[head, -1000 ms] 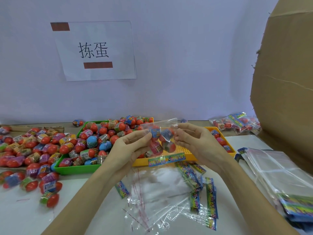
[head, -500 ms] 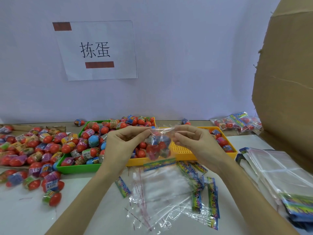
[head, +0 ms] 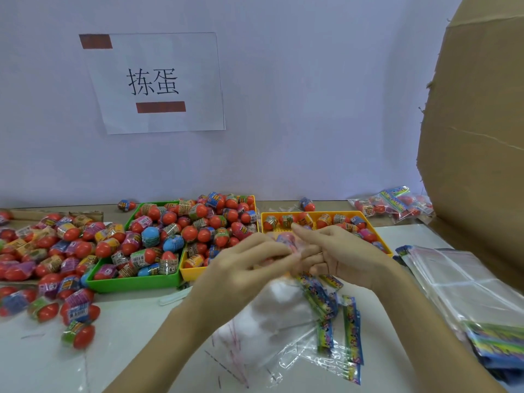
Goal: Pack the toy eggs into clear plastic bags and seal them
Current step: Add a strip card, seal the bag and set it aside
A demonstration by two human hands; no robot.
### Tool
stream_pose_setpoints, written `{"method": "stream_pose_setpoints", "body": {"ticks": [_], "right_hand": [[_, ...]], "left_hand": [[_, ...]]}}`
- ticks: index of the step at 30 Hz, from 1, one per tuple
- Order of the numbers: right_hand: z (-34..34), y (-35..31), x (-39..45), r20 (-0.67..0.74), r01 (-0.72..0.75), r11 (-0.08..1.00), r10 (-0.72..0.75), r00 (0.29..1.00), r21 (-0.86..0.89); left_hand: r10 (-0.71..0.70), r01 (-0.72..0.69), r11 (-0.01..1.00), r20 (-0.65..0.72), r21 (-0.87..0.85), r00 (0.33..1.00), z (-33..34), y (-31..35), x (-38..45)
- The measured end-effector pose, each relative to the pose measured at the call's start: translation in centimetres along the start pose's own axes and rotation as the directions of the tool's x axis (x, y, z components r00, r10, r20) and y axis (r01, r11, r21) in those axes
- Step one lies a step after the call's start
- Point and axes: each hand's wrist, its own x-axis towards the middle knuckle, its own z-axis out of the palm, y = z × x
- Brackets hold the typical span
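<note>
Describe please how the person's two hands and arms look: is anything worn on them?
Both forearms are bare, with no sleeves in view. The left hand and the right hand wear no gloves, and no watch or bracelet shows at either wrist. The blur hides small details on the fingers.

Toy eggs mostly red with multicolour printed wraps, a few blue. Green tray, yellow trays right of it. Desk white. Clear bags with red-dotted edge, rainbow-print header strips. White sign, black characters, brown-red bars. Cardboard brown.
</note>
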Motion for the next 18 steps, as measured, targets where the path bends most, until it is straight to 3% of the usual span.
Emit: {"method": "stream_pose_setpoints", "body": {"ticks": [3,7,15,17,18], "right_hand": [[0.0,0.2,0.2,-0.072,0.042,0.997,-0.038,0.997,0.062],[0.1,-0.1,0.0,-0.142,0.101,0.989,-0.085,0.986,0.108],[0.4,0.1,0.3,-0.137,0.142,0.964,-0.113,0.984,0.224],[0.2,0.3,0.6,-0.162,0.159,0.951,-0.118,0.980,0.265],[0.2,0.4,0.7,-0.184,0.166,0.943,-0.115,0.976,0.289]], "left_hand": [[0.134,-0.147,0.986,0.153,0.081,0.979,-0.3,-0.2,0.2],[0.122,-0.150,0.979,0.192,0.139,0.974,-1.1,-1.1,0.2],[-0.083,0.067,0.986,0.101,0.155,0.991,-0.4,-2.8,-1.0],[-0.272,0.273,0.959,-0.021,0.080,0.962,0.0,-2.6,-0.9],[-0.427,0.428,0.904,-0.077,-0.015,0.901,0.2,-2.3,-0.7]]}}
